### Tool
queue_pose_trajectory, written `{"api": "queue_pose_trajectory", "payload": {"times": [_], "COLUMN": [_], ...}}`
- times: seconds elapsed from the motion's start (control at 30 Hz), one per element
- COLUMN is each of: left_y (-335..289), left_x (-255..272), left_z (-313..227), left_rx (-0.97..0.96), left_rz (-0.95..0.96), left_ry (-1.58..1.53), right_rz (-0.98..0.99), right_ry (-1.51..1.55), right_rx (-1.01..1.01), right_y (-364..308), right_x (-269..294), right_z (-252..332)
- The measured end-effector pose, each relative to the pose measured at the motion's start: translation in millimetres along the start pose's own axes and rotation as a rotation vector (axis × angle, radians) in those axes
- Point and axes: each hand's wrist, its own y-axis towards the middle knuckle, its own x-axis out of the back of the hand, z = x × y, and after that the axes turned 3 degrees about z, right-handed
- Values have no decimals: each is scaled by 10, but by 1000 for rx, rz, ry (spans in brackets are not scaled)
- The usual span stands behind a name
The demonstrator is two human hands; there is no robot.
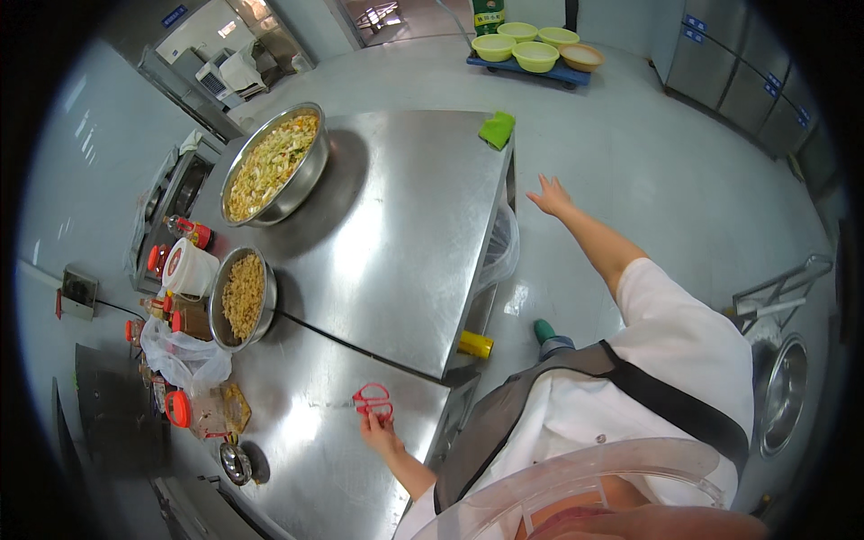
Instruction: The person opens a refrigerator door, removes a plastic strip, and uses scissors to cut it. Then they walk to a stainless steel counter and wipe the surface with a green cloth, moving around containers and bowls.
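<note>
My left hand (382, 437) is closed on a pair of scissors (372, 397) by their red handles, above the near part of the steel table (306, 468). The blades lie toward the table's far side and are hard to make out against the shiny metal. Stretched out beyond the table's right edge, my right hand (551, 195) is empty with its fingers apart, over the floor. Nearest to it are a green cloth (497, 130) on the table corner and a clear plastic bag (500, 243) hanging at the table's side.
A large steel basin of chopped vegetables (274, 171) and a smaller bowl of brown crumbly food (243, 295) stand on the table. Jars, a white bucket (191, 268) and a plastic bag (184, 355) line its far edge. A blue trolley (526, 68) carries several basins. A stool frame (778, 292) stands right.
</note>
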Motion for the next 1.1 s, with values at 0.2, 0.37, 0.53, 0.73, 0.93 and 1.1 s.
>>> {"api": "queue_pose_trajectory", "payload": {"times": [0.2,0.37,0.53,0.73,0.93,1.1], "left_y": [-251,-545,-1150,-1743,-1838,-1404], "left_x": [157,486,-75,-519,-511,-576], "left_z": [329,755,586,250,362,112], "left_rx": [-23,-135,-516,-116,-63,-136], "left_rz": [-359,-500,-417,-725,-816,-598], "left_ry": [-35,87,1018,-152,-221,-253], "right_rz": [-56,-25,-63,-386,-15,126], "right_ry": [10,14,-222,-339,76,87], "right_rx": [-63,12,-78,257,935,1548], "right_y": [1262,2047,2437,2268,472,-1315], "right_x": [106,37,-147,-437,-840,-1167], "right_z": [707,1189,1101,947,1862,2053]}}
